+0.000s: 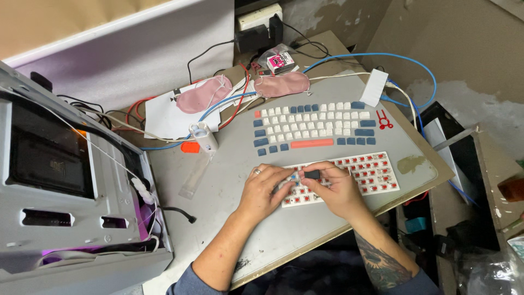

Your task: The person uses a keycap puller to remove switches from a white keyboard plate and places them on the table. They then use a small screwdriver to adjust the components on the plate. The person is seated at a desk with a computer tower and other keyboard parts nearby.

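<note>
A white keyboard base [376,172] with red switches lies on the grey mat [240,180] in front of me. My left hand [265,188] rests on its left end, fingertips pinching near a small blue part. My right hand [333,186] holds a small dark tool [311,174] over the switches. Further back, several white and blue keycaps [314,125] are laid out in keyboard order, with an orange spacebar cap [311,143] in their bottom row.
A red keycap puller [384,119] lies right of the keycaps. Two pink eye masks [204,94] [281,84] sit at the back among cables. An open computer case [65,180] stands at left. A white bottle [205,136] and an orange piece [190,147] sit nearby.
</note>
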